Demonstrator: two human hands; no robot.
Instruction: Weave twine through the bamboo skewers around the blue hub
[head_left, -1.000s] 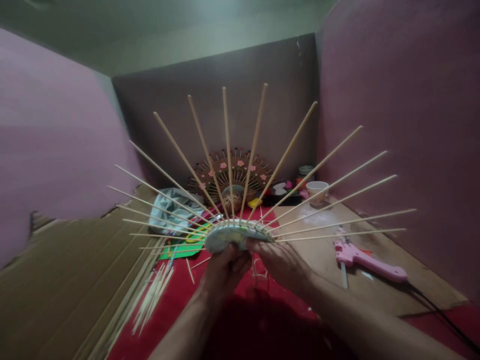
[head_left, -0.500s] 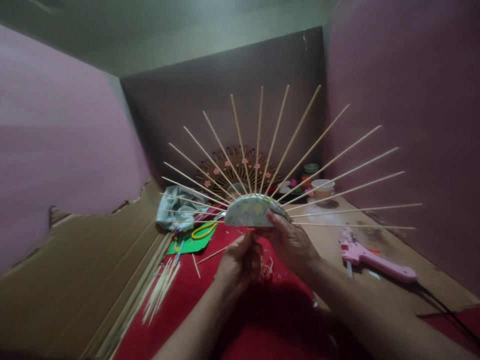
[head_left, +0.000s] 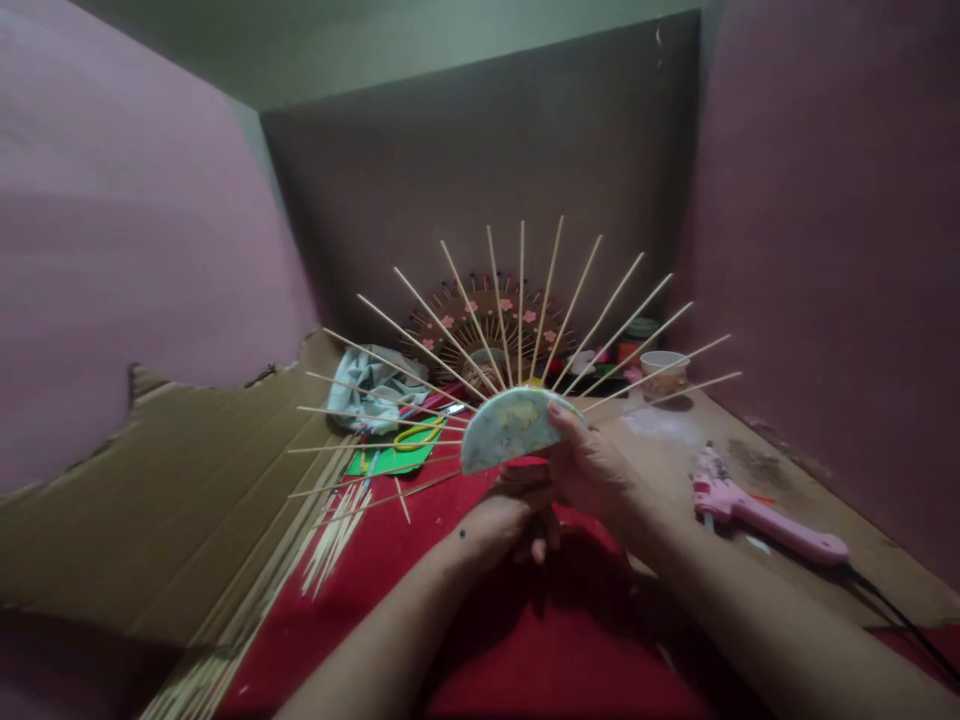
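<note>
My right hand (head_left: 596, 465) grips the right end of a half-round base (head_left: 514, 425) with a pale floral covering, thumb on its front face. Thin wooden sticks (head_left: 556, 290) fan out from its curved edge like rays. The half-disc is tilted, its left end lower. Just beneath it my left hand (head_left: 510, 520) is closed, fingers curled and partly hidden by the right hand. Whether it holds anything small cannot be seen.
A pink glue gun (head_left: 765, 515) lies on cardboard at right, near a paper cup (head_left: 664, 375). Loose sticks (head_left: 334, 540), green paper (head_left: 390, 458), yellow-handled scissors (head_left: 420, 433) and a crumpled cloth (head_left: 371, 390) lie left. A flower-decorated half-round piece (head_left: 491, 315) stands behind.
The stick fan has tilted, its left side dropping and its right side rising. My left hand has turned and moved right, under the right hand. The camera view has shifted slightly.
</note>
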